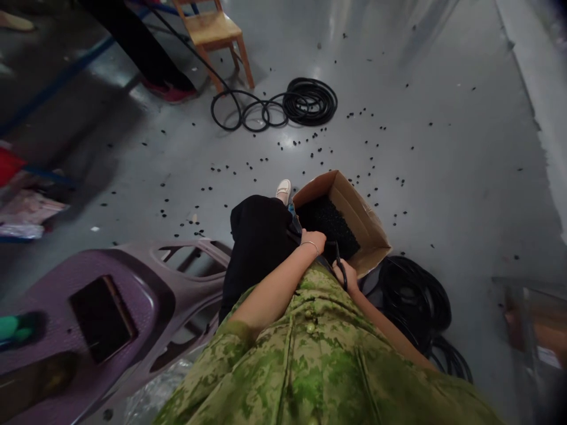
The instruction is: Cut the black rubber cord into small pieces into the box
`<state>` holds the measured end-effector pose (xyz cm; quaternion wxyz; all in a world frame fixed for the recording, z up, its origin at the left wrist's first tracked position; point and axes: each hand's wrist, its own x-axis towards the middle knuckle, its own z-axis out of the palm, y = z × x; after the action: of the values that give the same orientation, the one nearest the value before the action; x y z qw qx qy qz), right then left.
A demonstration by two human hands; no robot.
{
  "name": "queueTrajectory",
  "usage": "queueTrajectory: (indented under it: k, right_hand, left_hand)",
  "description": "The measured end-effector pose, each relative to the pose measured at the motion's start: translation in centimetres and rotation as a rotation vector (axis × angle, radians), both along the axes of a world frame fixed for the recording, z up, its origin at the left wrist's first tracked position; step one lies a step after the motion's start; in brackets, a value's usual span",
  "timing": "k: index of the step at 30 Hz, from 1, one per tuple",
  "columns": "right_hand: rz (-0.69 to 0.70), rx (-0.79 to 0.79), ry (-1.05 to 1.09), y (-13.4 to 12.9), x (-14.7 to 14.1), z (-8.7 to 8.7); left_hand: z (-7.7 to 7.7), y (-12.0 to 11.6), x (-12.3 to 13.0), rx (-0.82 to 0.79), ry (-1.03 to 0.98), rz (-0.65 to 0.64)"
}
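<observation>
My left hand (313, 241) is closed at the near edge of an open cardboard box (370, 227), a bracelet on its wrist. Its fingers seem to wrap a thin black tube, mostly hidden by the hand and the dark trousers. Just to the right, my right hand (348, 275) grips a black-handled tool (341, 267) that looks like scissors, its upper end pointing into the box. Many small black pieces (330, 218) lie heaped inside the box, which stands tilted against my lap.
Coiled black tubing (310, 101) lies on the floor ahead, near a wooden chair (212, 29) and a person's leg (146, 50). Another black coil (414, 295) is at right. Small black bits dot the floor. A purple plastic chair (177, 295) at left carries a phone (104, 319).
</observation>
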<state>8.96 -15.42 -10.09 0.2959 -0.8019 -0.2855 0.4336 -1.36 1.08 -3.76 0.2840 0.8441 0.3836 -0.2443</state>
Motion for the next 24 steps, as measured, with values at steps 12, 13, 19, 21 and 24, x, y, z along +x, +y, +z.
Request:
queueTrajectory:
  k: [12,13,19,21,24]
  right_hand:
    - [-0.013,0.066,0.187,-0.8,0.3,1.4]
    - [-0.025,0.056,0.219,-0.8,0.3,1.5]
    - [0.023,0.061,0.162,-0.2,-0.1,2.2]
    - [0.020,0.066,0.146,-0.1,-0.2,2.4]
    - [-0.005,0.079,0.198,-0.1,-0.2,2.5]
  left_hand:
    - [-0.2,0.0,-0.1,0.019,-0.034,0.048]
    - [-0.3,0.0,-0.1,0.021,-0.039,0.048]
    - [-0.9,-0.2,0.1,0.037,-0.078,-0.037]
    - [-1.0,-0.4,0.1,0.047,-0.091,-0.073]
    - [-1.0,-0.5,0.2,0.056,-0.103,-0.093]
